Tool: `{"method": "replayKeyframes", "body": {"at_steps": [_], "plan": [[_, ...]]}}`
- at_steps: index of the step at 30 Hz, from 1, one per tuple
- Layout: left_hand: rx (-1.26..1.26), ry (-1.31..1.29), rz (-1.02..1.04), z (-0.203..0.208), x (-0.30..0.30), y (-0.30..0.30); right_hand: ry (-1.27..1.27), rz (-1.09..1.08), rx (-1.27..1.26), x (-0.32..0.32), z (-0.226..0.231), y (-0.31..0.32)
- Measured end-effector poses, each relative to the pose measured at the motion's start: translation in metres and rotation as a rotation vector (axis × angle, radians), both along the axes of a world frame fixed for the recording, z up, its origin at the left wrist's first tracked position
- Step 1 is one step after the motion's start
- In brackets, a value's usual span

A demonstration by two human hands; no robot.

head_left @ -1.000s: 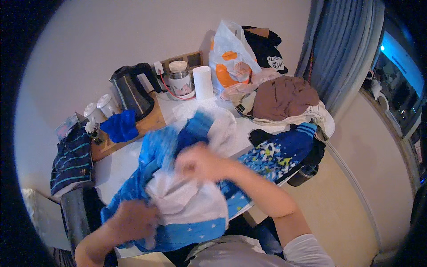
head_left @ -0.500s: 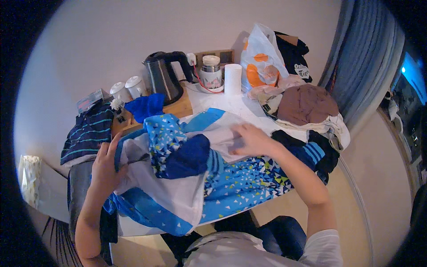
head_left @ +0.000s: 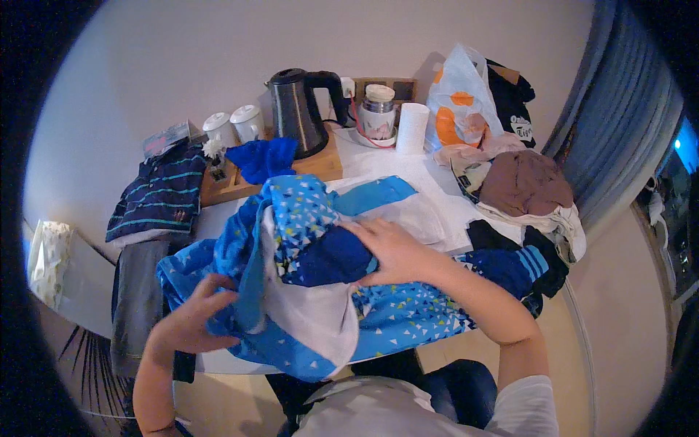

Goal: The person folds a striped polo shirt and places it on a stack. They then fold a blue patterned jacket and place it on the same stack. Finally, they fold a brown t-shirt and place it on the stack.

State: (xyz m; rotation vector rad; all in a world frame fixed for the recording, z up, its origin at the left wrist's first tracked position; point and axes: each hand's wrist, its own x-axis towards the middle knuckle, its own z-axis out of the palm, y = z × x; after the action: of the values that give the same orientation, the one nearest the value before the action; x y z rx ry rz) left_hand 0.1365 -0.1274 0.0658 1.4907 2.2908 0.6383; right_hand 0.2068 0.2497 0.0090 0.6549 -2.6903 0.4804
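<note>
A blue garment with white lining and small white and yellow-green triangles (head_left: pixel 408 320) lies spread and partly folded over the table. My right hand (head_left: pixel 393 251) rests on its bunched dark blue part, fingers over the top and thumb at the near side, closed round the cloth. At the garment's left edge is my left hand (head_left: pixel 193 320). Its fingers are curved and apart, next to a raised light blue fold, with nothing held between them. The right fingertips are partly hidden by the hand and cloth.
Behind stand a dark kettle (head_left: pixel 300 116) on a wooden tray (head_left: pixel 331 166), white lidded mugs (head_left: pixel 247 124), a food jar (head_left: pixel 378 116) and a white roll (head_left: pixel 413 129). A folded striped shirt (head_left: pixel 156 193) lies left; a brown cloth pile (head_left: pixel 528 182) and plastic bag (head_left: pixel 459 102) are right.
My right hand has come from the white lining onto the dark blue part. My left hand has dropped nearer me, off the lining's edge. The garment's left side is now folded inward, showing more blue.
</note>
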Motion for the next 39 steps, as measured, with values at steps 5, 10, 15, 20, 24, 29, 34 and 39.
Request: {"method": "replayKeyframes", "body": {"at_steps": [5,10,15,20,24,29,34,39], "plan": [[-0.002,0.214,-0.048,-0.026,0.017,0.016,-0.118,-0.237,0.247,-0.003,-0.008,-0.026],[0.05,0.149,0.03,-0.039,-0.003,0.027,-0.403,-0.236,0.395,0.029,0.014,-0.04],[0.061,0.139,0.105,-0.03,-0.016,0.048,-0.766,-0.124,-0.437,0.033,0.053,0.019],[0.042,0.114,0.134,-0.021,-0.024,0.051,-0.472,0.15,-1.759,0.021,0.098,0.064],[0.034,0.118,0.151,-0.018,-0.025,0.047,-0.457,-0.087,-1.344,0.02,0.075,0.091],[0.076,0.116,0.32,-0.01,-0.021,0.043,-0.641,-0.254,0.048,0.053,0.031,0.103],[0.497,-0.141,0.376,-0.012,-0.031,0.018,-0.151,-0.221,0.244,0.095,0.004,0.123],[0.769,0.044,0.557,0.013,-0.056,-0.004,-0.582,-0.376,-0.079,0.111,0.02,0.146]]}}
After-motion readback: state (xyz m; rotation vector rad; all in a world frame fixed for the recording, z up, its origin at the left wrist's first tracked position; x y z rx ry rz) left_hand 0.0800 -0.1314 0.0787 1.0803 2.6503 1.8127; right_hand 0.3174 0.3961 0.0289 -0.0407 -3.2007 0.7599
